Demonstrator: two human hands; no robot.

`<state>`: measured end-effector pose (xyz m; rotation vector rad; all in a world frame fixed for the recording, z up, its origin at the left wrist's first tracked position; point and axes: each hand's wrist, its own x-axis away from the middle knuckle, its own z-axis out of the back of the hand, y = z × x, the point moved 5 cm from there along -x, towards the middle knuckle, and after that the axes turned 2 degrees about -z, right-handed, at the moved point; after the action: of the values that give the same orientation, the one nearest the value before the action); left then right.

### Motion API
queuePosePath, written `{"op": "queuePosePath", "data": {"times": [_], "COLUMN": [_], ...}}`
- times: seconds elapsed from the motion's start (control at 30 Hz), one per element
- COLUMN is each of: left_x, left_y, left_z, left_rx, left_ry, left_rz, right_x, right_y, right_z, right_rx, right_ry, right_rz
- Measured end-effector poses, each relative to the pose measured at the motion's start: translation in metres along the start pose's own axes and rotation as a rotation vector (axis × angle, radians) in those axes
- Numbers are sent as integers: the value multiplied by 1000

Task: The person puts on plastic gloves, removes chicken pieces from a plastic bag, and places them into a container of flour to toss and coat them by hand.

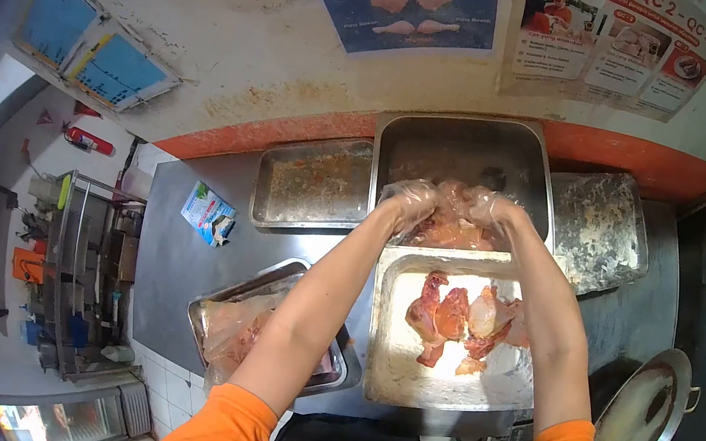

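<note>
Both my hands wear clear plastic gloves and reach into the deep metal pan (pixel 394 143) at the back. My left hand (pixel 412 201) has its fingers curled at the pan's left side, against raw reddish meat (pixel 454 231). On the right, my right hand (pixel 489 208) is curled over the same meat, a short way from the left one. Whatever lies within the fingers is hard to make out. Nearer to me, a light metal tray (pixel 400 387) holds several pieces of raw chicken (pixel 452 314).
Left of the deep pan lies a shallow tray (pixel 313 181); right of it is a stained metal tray (pixel 599 229). A tray with bagged meat (pixel 238 323) sits front left, a blue-and-white packet (pixel 208 213) behind it. Large pans (pixel 642 418) stand at the right edge.
</note>
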<state>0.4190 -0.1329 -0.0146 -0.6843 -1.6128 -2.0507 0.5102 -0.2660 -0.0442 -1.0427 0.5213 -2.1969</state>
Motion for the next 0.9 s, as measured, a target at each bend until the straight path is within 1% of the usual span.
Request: {"op": "queuePosePath", "data": {"times": [0.03,0.07,0.1,0.13,0.17,0.2,0.23,0.27,0.3,0.33,0.37,0.4,0.43,0.47,0.5,0.53,0.57,0.6,0.63,0.67,0.73,0.77,0.83,0.87,0.9], "left_x": [10,16,11,1,-5,-10,-18,-22,-17,-14,-9,-8,-10,-12,-53,-39,-25,-16,-21,-17,0,7,18,15,14], "left_y": [6,11,4,3,4,6,11,11,14,17,20,17,7,-2,-41,-26,-14,-6,-8,-6,9,18,30,25,15], "left_z": [-4,-9,-14,-13,-11,-6,-2,-2,-2,1,4,5,7,9,5,4,0,-4,2,-3,-5,-4,0,1,-1], "left_rx": [215,430,429,239,46,47,-268,-583,-583,-683,-782,-781,-555,-330,310,309,248,188,-134,-134,25,24,-104,-105,121], "left_ry": [-68,-136,-137,-8,120,118,80,40,37,117,197,195,165,136,-20,-20,-63,-106,46,46,152,152,109,111,43], "left_rz": [24,46,46,-167,-377,-373,-339,-301,-300,-252,-202,-200,-112,-27,-256,-258,-223,-189,-218,-218,-272,-272,-161,-161,-85], "right_x": [5,7,16,20,19,18,19,19,18,18,11,2,0,-2,0,2,5,9,13,16,22,20,16,15,21], "right_y": [-4,-7,-19,-25,-24,-26,-28,-26,-29,-31,-25,-18,-16,-12,-11,-9,-8,-8,-8,-10,-12,-9,-9,-5,-10], "right_z": [2,6,10,10,10,9,9,7,8,9,5,1,4,4,6,9,10,12,13,15,19,18,17,17,16], "right_rx": [12,11,58,104,102,77,51,48,-85,-217,-217,-444,-670,-670,-571,-471,-471,-535,-599,-598,-549,-550,-440,-441,-549], "right_ry": [47,50,-21,-94,-94,-56,-18,-22,-40,-57,-58,-8,43,43,55,68,67,69,70,70,74,74,63,63,-18], "right_rz": [4,4,-46,-96,-97,-29,37,35,61,88,88,171,253,255,207,159,159,156,153,153,2,3,80,82,80]}}
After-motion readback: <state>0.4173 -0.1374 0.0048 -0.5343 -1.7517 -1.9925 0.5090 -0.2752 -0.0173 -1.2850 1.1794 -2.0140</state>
